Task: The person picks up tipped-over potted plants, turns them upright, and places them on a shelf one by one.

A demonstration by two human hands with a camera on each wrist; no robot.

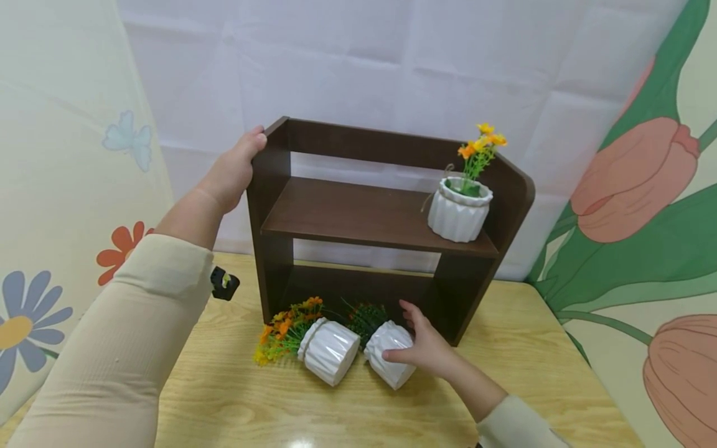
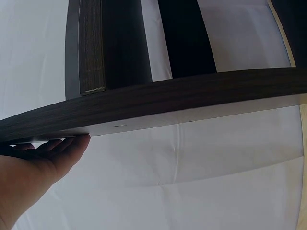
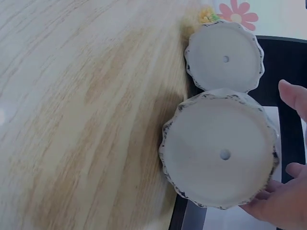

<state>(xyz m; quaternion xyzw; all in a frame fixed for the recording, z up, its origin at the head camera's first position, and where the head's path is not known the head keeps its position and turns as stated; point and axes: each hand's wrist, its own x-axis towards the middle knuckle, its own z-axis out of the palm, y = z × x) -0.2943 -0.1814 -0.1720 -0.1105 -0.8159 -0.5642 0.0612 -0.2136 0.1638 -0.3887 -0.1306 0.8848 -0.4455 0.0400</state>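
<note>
A dark brown two-tier shelf (image 1: pixel 347 205) stands on the wooden table. My left hand (image 1: pixel 232 171) rests against the upper outside of its left side panel; in the left wrist view, its fingers (image 2: pixel 74 148) lie along that panel. Two white fluted pots lie tipped over before the lower tier. My right hand (image 1: pixel 428 348) is at the right pot (image 1: pixel 392 373), thumb over its side and fingers spread beyond it. This pot's base (image 3: pixel 201 158) faces the right wrist camera. The left pot (image 1: pixel 330 351), with orange and yellow flowers (image 1: pixel 282 326), lies beside it.
Upright on the upper tier's right end stands another white pot (image 1: pixel 459 214) with yellow-orange flowers. Behind the shelf hangs a white cloth (image 1: pixel 347 68). Flower-painted walls flank both sides. The wooden table (image 1: pixel 269 410) extends in front.
</note>
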